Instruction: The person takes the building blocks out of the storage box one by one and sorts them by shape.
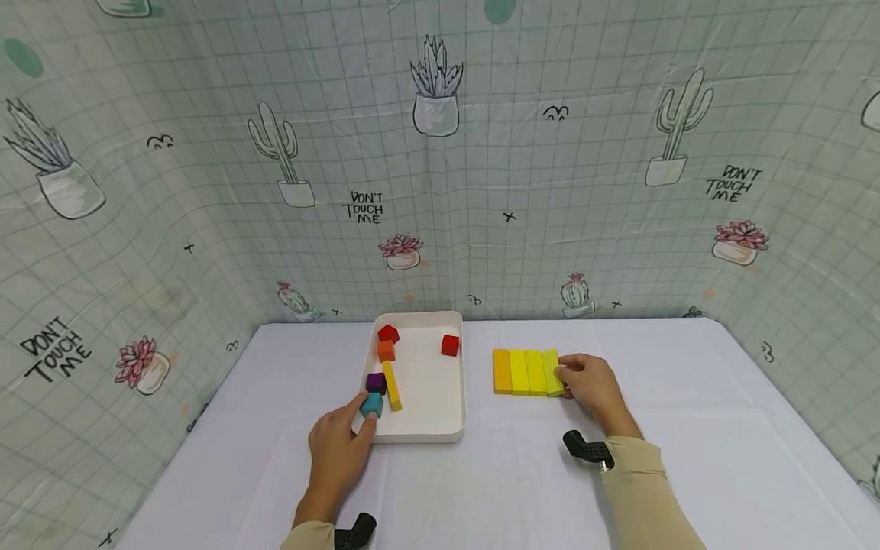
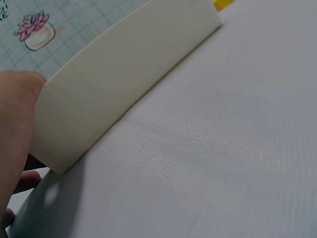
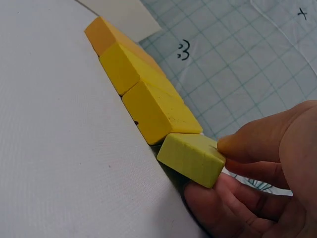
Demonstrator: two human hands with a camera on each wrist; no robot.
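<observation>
Your right hand (image 1: 590,384) pinches a lime-yellow block (image 3: 189,157) between thumb and fingers. The block is a smooth, matte oblong with crisp edges and faint stripes on its end, tilted at the right end of a row on the white tabletop (image 1: 481,489). Beside it lie two brighter yellow blocks (image 1: 527,373), then an orange-yellow block (image 1: 502,372). Your left hand (image 1: 341,445) is at the white tray's (image 1: 419,438) near-left corner, by a teal block (image 1: 372,405); whether it grips either, you cannot tell.
</observation>
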